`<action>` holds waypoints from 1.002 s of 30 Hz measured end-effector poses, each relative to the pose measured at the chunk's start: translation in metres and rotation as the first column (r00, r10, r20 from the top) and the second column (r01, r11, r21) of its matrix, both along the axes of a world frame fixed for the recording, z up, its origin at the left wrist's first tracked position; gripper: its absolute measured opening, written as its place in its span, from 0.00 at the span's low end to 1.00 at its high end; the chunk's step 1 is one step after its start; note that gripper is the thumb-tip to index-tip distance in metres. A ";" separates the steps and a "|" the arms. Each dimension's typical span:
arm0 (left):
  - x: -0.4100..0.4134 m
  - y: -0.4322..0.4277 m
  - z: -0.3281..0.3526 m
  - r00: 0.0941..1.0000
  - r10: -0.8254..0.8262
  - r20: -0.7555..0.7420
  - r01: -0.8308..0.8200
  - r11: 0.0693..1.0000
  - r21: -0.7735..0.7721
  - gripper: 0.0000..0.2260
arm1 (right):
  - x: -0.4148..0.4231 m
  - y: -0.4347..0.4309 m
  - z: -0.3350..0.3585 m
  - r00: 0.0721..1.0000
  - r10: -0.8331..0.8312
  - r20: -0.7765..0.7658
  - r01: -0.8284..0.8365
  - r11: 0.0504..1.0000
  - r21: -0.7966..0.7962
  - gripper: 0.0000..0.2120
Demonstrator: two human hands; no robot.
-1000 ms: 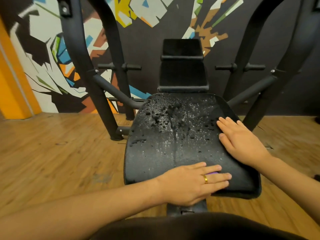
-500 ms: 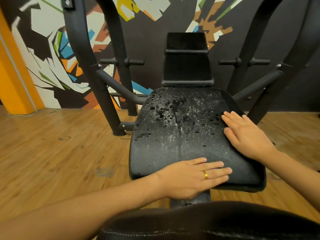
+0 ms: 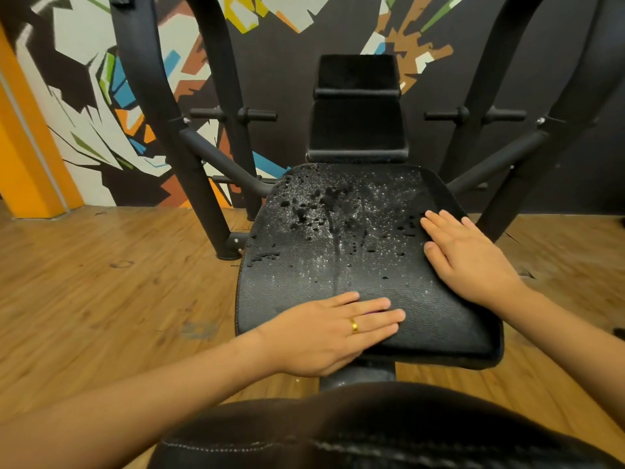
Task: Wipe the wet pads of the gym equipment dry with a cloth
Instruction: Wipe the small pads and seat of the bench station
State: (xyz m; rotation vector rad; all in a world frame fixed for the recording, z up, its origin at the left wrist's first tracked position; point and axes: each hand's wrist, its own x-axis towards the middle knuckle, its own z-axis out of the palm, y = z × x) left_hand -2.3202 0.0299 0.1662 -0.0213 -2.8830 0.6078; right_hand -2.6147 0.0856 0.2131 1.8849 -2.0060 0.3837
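The black seat pad (image 3: 338,265) is lying flat, droplets covering its far half; possibly the purple cloth (image 3: 374,311) is showing near its front

Three black pads showed: one wet seat pad (image 3: 338,265), one upright back pad (image 3: 358,130), one near pad (image 3: 372,434) at the bottom edge. There were two hands, left hand (image 3: 324,333) and right hand (image 3: 470,258), one gold ring (image 3: 354,324) and four pegs (image 3: 258,115).

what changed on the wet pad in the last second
The left hand slid slightly left along the near edge of the seat pad. The right hand stays flat on its right side; the water drops remain unwiped.
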 end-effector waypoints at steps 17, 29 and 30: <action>0.081 -0.011 -0.032 0.585 0.664 -0.465 -0.439 0.742 0.507 0.24 | -0.002 0.000 -0.002 1.000 0.013 -0.028 -0.014 1.000 -0.017 0.34; 0.060 -0.037 -0.001 0.383 0.822 -0.422 -0.293 0.541 0.788 0.25 | -0.002 -0.003 -0.004 1.000 -0.003 -0.031 0.002 1.000 -0.016 0.37; 0.061 -0.035 -0.002 0.403 0.813 -0.421 -0.304 0.553 0.776 0.25 | -0.002 -0.003 -0.004 1.000 -0.002 -0.029 0.001 1.000 -0.017 0.37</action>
